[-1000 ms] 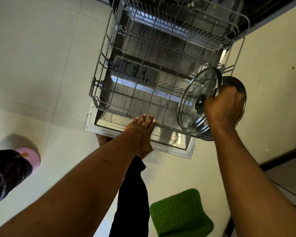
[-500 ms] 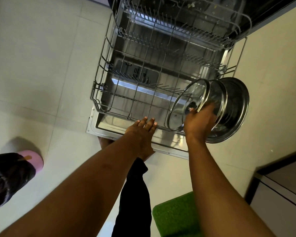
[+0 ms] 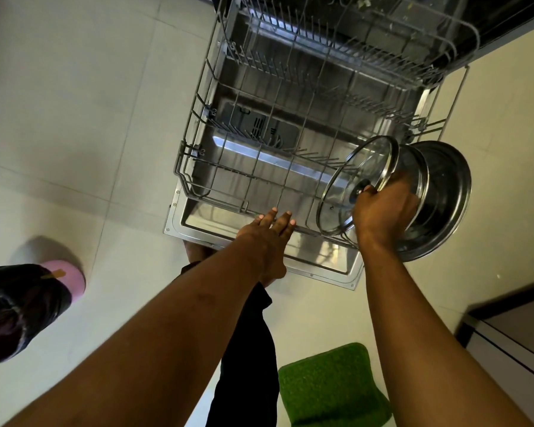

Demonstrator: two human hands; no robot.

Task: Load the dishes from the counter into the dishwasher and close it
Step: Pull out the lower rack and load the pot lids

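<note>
The dishwasher stands open with its door folded down and the lower wire rack pulled out over it; the upper rack is partly out above. My right hand grips a glass lid by its knob, together with a steel dish behind it, tilted on edge at the rack's front right corner. My left hand rests with straight fingers on the rack's front rail.
A green mat lies on the tiled floor below the door. A dark trouser leg hangs under my arms. A pink-soled shoe shows at the left. A cabinet edge stands at the lower right.
My right hand has brought the lid and steel dish leftward and down over the rack's front right corner. My left hand stays on the front rail.
</note>
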